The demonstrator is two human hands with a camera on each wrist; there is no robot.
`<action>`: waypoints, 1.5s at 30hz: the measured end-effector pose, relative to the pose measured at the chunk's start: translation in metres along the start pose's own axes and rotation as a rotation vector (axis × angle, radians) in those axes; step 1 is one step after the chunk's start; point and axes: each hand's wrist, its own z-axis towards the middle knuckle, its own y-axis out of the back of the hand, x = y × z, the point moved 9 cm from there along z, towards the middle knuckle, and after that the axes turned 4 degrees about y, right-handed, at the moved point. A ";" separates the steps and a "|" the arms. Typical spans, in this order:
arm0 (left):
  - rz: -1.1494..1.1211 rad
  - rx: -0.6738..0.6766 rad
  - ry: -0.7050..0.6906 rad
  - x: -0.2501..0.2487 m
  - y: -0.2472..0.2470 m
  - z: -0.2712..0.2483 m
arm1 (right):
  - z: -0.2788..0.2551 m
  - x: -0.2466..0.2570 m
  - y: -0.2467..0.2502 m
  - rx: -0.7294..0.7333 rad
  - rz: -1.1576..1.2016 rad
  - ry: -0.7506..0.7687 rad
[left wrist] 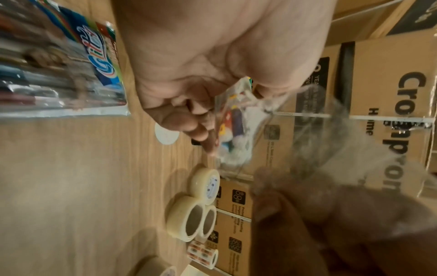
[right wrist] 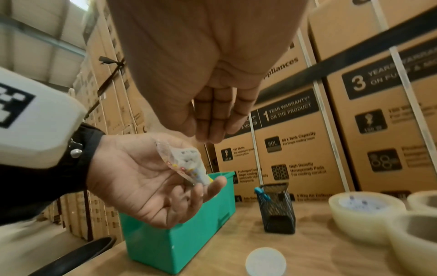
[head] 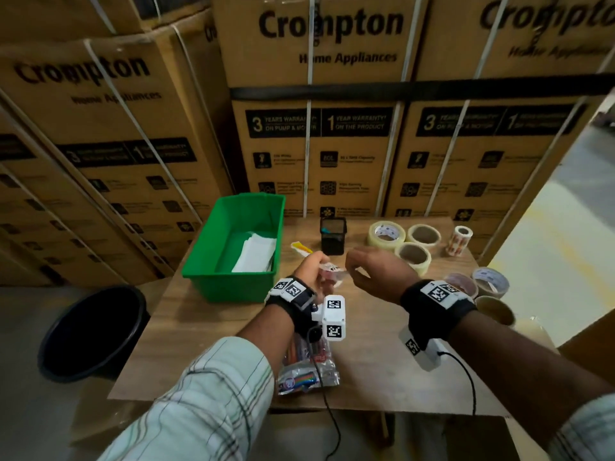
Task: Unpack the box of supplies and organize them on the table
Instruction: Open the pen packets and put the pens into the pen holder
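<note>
My left hand (head: pixel 312 265) holds a small clear packet of coloured pins (head: pixel 331 272) above the middle of the wooden table (head: pixel 216 344). In the left wrist view its fingers curl round the packet (left wrist: pixel 232 128). In the right wrist view the packet (right wrist: pixel 187 164) lies on the left hand's fingers (right wrist: pixel 203 190). My right hand (head: pixel 366 265) is just to the right, fingertips (right wrist: pixel 210 128) bunched together and pointing down over the packet's top. Blurred clear film runs from the packet to the right hand (left wrist: pixel 331 214), which seems to pinch it.
A green bin (head: pixel 233 286) with white paper stands at the left. Behind the hands are a black mesh pen holder (head: pixel 333 236) and tape rolls (head: pixel 386 232). A pen pack (head: pixel 306 371) lies under my left wrist. More tape rolls (head: pixel 491 281) sit at the right edge. A black bucket (head: pixel 93 331) is on the floor.
</note>
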 end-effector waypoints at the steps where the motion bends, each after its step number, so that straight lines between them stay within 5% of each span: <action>1: -0.019 0.023 0.003 -0.006 -0.003 -0.002 | 0.002 0.000 0.008 -0.014 -0.025 -0.002; 11: -0.233 0.064 -0.038 -0.042 -0.018 -0.007 | 0.013 -0.011 0.036 0.119 -0.161 0.030; 23: -0.491 0.060 -0.248 -0.058 0.013 -0.022 | 0.046 -0.010 0.016 -0.005 -0.151 -0.091; 28: -0.440 0.002 -0.368 -0.063 0.036 -0.027 | 0.057 -0.019 -0.002 -0.044 0.333 -0.305; 36: -0.289 -0.088 -0.526 -0.062 0.061 -0.038 | 0.064 -0.006 -0.074 0.050 1.547 -0.683; 45: -0.326 -0.133 -0.520 -0.058 0.081 -0.045 | 0.068 0.005 -0.097 0.027 1.726 -0.752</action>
